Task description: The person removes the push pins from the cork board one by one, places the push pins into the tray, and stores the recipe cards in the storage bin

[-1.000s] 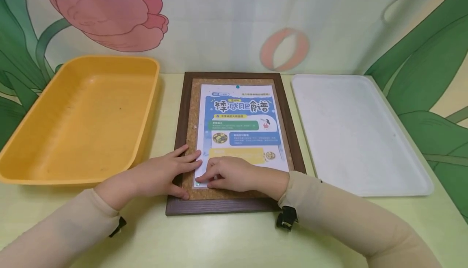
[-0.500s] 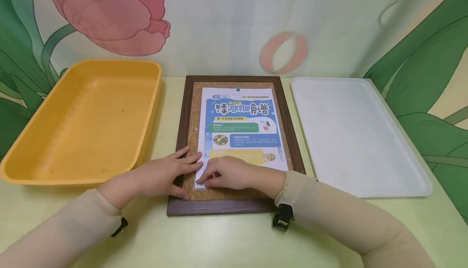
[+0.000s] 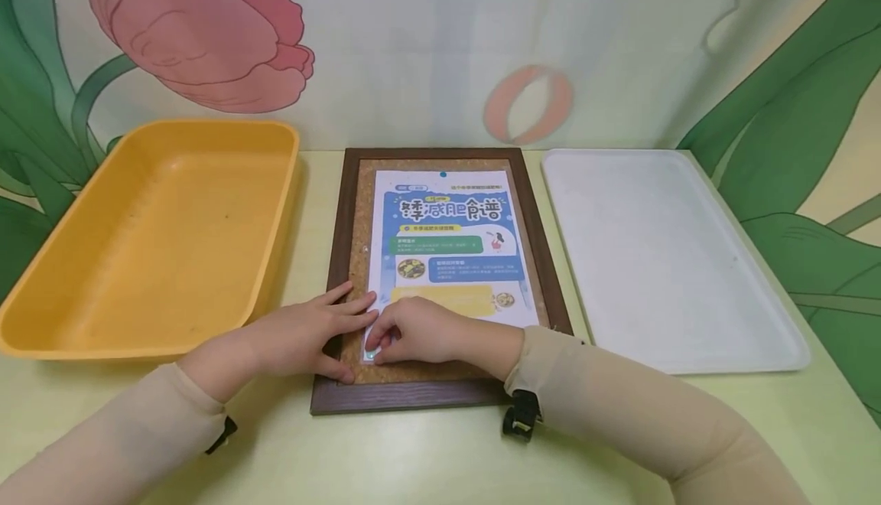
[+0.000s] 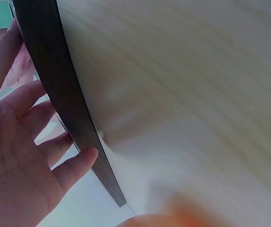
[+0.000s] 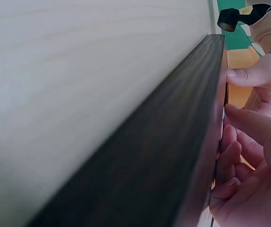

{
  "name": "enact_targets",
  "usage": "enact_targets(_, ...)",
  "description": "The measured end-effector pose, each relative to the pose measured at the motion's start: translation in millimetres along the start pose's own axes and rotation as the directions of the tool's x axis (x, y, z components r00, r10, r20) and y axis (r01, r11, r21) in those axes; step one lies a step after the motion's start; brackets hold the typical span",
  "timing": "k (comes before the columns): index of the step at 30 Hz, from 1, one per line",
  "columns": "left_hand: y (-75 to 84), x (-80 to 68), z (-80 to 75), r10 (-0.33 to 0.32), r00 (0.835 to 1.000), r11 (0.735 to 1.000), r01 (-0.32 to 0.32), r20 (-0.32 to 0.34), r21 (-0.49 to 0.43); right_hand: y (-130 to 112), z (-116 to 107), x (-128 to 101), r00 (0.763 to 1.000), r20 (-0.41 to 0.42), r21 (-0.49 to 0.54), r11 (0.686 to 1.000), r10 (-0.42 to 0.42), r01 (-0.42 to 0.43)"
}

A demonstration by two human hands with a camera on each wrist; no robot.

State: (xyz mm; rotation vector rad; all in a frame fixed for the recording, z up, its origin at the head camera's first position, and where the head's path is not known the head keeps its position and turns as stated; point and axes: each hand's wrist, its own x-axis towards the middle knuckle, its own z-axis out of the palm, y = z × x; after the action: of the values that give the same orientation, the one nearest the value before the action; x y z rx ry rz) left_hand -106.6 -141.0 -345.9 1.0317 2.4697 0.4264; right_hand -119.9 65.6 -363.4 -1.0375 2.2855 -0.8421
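Observation:
In the head view, a printed sheet (image 3: 447, 252) lies on a cork board (image 3: 360, 260) with a dark wooden frame (image 3: 413, 395). A teal thumbtack (image 3: 443, 174) sits at the sheet's top edge. Another teal thumbtack (image 3: 372, 354) shows at its lower left corner, where my right hand (image 3: 420, 330) pinches it between thumb and index finger. My left hand (image 3: 296, 337) rests with spread fingers on the frame's left side, its longer fingertips reaching the sheet's edge. The left wrist view has those left fingers (image 4: 24, 94) along the frame's edge.
A yellow tub (image 3: 158, 237) stands left of the board, close to the left forearm. To the right lies a white tray (image 3: 674, 260). Behind the pale table (image 3: 385, 459) hangs a curtain (image 3: 413, 46) with painted flowers and leaves.
My right thumb has moved left, in to the lower left thumbtack, and the index finger has bent more beside it. My left hand stays in place. The head view has shifted slightly.

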Motion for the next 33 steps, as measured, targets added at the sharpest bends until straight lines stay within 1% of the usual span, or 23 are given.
enact_targets(7,-0.4,0.5,0.3,0.005,1.000,1.000,-0.005,-0.015,-0.012,-8,0,1,0.999,0.006,-0.093,0.995,0.036,-0.035)
enact_targets(13,-0.7,1.6,1.2,0.004,1.000,1.000,-0.004,-0.010,-0.014,-11,-1,2,0.998,0.037,-0.129,0.990,0.055,-0.049)
enact_targets(19,-1.9,0.0,1.8,0.001,1.000,1.000,-0.001,-0.009,-0.019,-13,-1,4,0.997,0.050,-0.131,0.990,0.056,-0.049)
enact_targets(25,-2.8,-0.9,2.3,0.020,0.999,1.000,-0.020,-0.029,-0.011,-12,-1,5,0.997,0.053,-0.130,0.990,0.052,-0.045)
enact_targets(33,-1.4,0.9,3.6,0.031,0.997,0.998,-0.027,-0.070,0.064,-12,-3,2,0.998,0.055,-0.111,0.993,0.038,-0.032)
